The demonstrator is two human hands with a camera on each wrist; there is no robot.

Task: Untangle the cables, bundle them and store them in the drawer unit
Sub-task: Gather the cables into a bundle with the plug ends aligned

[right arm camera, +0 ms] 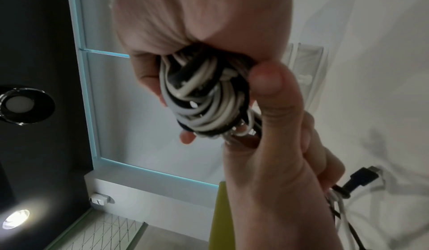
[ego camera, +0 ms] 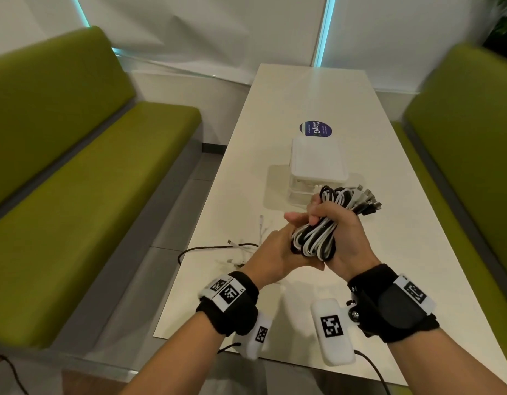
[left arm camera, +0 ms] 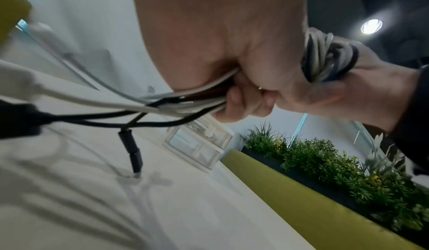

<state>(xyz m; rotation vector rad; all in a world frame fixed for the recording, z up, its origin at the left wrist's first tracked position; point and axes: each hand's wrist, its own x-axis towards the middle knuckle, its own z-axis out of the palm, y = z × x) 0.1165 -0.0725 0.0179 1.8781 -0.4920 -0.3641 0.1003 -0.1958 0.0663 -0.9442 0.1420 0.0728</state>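
A coil of black and white cables [ego camera: 315,238] is held above the white table [ego camera: 275,124], its connector ends [ego camera: 366,201] sticking out to the upper right. My right hand [ego camera: 340,229] grips the coil round its middle, fingers curled over it. My left hand [ego camera: 275,246] presses against the coil's left side and grips several loose strands [left arm camera: 162,103]. These strands trail down to the table [left arm camera: 116,217], where a black plug [left arm camera: 134,155] touches the top. The white drawer unit [ego camera: 318,163] stands just behind the hands; from the right wrist the coil [right arm camera: 204,98] fills the fist.
Loose cable ends [ego camera: 241,249] lie at the table's left edge, one black strand hanging over it. A round blue sticker [ego camera: 315,128] sits beyond the drawer unit. Green benches [ego camera: 90,181] flank the table on both sides. Plants [left arm camera: 336,167] line the right bench's back.
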